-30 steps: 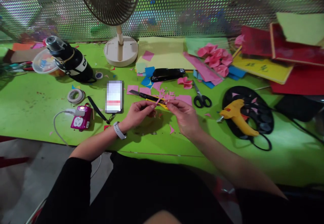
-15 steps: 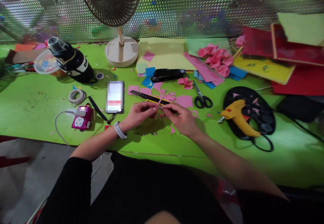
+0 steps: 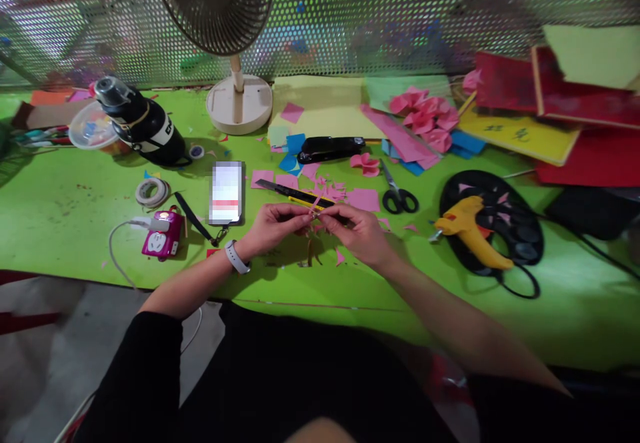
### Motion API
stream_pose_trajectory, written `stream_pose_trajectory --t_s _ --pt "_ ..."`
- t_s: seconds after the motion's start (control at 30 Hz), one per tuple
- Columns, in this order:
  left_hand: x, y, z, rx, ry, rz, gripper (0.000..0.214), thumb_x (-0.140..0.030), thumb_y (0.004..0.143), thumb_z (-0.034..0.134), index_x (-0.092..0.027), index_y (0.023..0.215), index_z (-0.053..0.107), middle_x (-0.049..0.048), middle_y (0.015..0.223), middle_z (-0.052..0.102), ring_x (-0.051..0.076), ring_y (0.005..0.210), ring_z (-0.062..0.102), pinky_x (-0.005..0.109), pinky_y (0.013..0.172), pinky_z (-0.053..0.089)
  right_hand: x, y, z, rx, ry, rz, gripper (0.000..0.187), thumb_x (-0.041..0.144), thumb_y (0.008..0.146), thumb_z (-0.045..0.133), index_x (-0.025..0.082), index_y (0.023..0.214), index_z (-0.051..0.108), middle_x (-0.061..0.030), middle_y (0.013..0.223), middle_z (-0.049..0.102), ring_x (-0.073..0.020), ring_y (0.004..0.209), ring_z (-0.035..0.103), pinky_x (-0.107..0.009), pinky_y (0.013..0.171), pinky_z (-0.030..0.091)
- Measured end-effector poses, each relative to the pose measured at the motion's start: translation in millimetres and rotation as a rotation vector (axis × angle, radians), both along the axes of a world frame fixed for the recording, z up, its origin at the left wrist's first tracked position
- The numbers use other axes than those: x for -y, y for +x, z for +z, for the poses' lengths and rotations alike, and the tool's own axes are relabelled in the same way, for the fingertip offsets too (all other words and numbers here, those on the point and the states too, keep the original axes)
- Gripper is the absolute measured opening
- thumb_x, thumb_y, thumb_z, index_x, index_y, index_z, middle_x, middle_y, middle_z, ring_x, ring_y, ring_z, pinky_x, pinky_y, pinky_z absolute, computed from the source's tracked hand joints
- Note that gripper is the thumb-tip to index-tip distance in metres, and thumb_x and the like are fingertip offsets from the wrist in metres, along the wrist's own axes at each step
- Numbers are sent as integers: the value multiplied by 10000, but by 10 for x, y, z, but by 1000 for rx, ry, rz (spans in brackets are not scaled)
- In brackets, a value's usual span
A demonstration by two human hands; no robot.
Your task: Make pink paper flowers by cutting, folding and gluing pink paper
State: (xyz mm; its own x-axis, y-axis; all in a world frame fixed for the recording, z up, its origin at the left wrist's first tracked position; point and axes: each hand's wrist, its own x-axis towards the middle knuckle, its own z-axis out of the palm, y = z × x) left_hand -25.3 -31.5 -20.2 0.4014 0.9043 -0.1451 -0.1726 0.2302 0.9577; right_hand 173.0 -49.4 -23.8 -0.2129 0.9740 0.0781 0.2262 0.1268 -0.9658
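Note:
My left hand (image 3: 280, 226) and my right hand (image 3: 357, 233) meet over the middle of the green table (image 3: 280, 286), fingertips almost touching. Both are closed in a pinch on something small and thin; the fingers cover most of it, so I cannot make out its kind. Just beyond the fingertips lies a black and yellow utility knife (image 3: 290, 193), beside pink paper scraps (image 3: 333, 189). Pink paper squares (image 3: 363, 199) are near my right hand, and a black-handled pair of scissors (image 3: 399, 197) rests farther right. One folded pink paper flower (image 3: 366, 164) sits behind them.
A phone (image 3: 227, 193), tape roll (image 3: 151, 192), purple plug adapter (image 3: 163, 235) and dark bottle (image 3: 143, 123) stand left. Behind are a fan (image 3: 239, 106), a stapler (image 3: 331, 149) and a pink flower pile (image 3: 425, 116). A yellow glue gun (image 3: 475, 233) lies on a black palette (image 3: 520, 223) at right.
Both hands hold nearly the same place and pinch, with only slight finger movement. The whole view has shifted very slightly.

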Motion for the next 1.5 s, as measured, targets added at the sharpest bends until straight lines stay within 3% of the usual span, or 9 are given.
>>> stream_pose_trajectory --t_s 0.23,0.43,0.97,1.5 --pt "-10 7 -2 -22 28 15 332 -416 687 857 -146 870 795 51 762 754 75 576 619 225 605 537 -4 -1 44 -37 -50 38 261 496 849 688 240 826 731 -11 751 688 -151 635 580 -298 562 471" --pt "17 5 12 -23 23 18 317 -418 691 856 -148 846 796 54 778 760 81 590 630 234 616 559 -6 14 27 -55 -62 79 227 463 851 691 243 841 747 -13 756 690 -150 637 565 -291 556 447" --pt "43 16 26 -14 44 -2 305 -425 712 844 -162 861 799 78 849 783 89 592 654 243 620 588 -9 15 -28 -91 -29 93 224 480 832 718 268 871 781 -38 885 755 -194 817 673 -366 732 555" --pt "60 34 18 -14 85 36 353 -472 736 816 -130 782 742 28 679 716 71 536 605 209 554 517 35 -38 -46 -89 -14 56 205 447 828 737 260 902 779 -37 865 753 -190 792 680 -359 715 571"
